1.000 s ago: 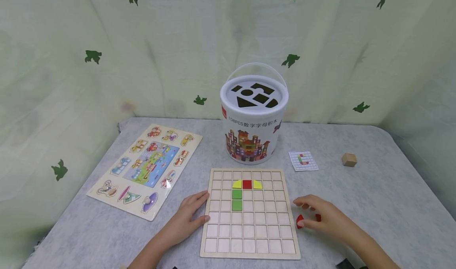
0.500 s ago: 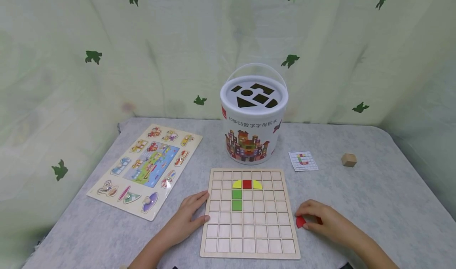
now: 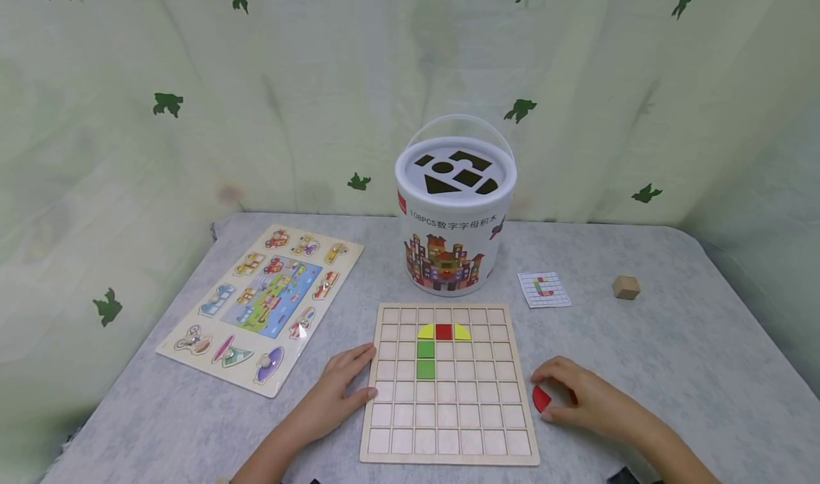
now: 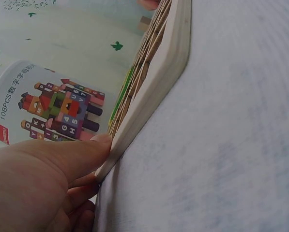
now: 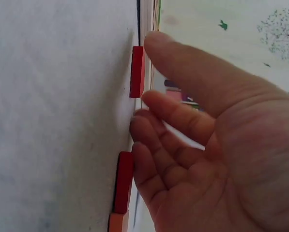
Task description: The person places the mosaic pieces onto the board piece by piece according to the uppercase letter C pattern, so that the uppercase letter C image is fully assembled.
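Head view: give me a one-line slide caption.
Left hand steadies the wooden grid board while the right hand touches a red piece beside it.

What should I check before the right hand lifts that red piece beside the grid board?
1. Left hand steadying the grid board at its left edge: ok.
2. Red piece lying flat on the table, apart from the board: ok.
3. Right hand pinching the red piece: not ok; its fingers arch over the piece, no pinch visible.
4. Free cells under the green tiles: ok.
5. Pattern card in view: ok; its detail is too small to read.
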A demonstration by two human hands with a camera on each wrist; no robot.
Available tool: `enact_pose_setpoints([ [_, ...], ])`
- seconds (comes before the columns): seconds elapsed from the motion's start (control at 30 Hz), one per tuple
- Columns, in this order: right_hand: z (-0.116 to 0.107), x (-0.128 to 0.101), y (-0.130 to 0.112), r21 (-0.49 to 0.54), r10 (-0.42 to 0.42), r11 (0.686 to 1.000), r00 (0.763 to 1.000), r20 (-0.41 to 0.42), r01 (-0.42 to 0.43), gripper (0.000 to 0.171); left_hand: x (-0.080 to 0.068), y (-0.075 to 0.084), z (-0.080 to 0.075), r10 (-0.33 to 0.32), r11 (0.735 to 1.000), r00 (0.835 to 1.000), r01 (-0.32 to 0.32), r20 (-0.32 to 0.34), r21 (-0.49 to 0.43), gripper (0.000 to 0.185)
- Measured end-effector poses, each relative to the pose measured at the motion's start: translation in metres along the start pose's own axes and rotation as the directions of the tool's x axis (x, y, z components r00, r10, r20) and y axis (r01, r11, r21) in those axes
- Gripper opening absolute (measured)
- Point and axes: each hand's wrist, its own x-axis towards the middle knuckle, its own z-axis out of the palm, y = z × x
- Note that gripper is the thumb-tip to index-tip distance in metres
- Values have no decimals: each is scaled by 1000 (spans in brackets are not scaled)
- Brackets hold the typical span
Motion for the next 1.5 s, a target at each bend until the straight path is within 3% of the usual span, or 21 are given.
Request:
enact_pose_setpoints([
  [0.27, 5, 2, -3, -110, -25, 994, 998, -57, 19, 33, 0, 0, 0, -9, 1000, 1000, 9, 2, 0, 63],
  [0.5, 5, 2, -4, -91, -20, 996, 999, -33, 17, 29, 0, 0, 1, -15, 1000, 1000, 15, -3, 8, 63],
  [0.83, 4, 2, -9, -64, -57, 997, 995, -83, 52, 27, -1, -1, 0, -13, 1000, 1000, 13, -2, 6, 63],
  [1.0, 7, 6, -25, -47, -128, 991, 979, -159, 122, 29, 0, 0, 0, -13, 1000, 1000, 13, 2, 4, 63],
  [1.13, 11, 13, -42, -44, -234, 972, 947, -220, 230, 33, 0, -1, 0, -10, 1000, 1000, 10, 5, 1, 63],
  [1.27, 17, 23, -59, 5, -290, 954, 929, -230, 299, 32, 0, -1, 0, -11, 1000, 1000, 11, 6, 4, 63],
  [1.5, 36, 45, -80, 98, -246, 959, 952, -185, 267, 28, 0, 0, 0, -14, 1000, 1000, 14, 5, 8, 63],
])
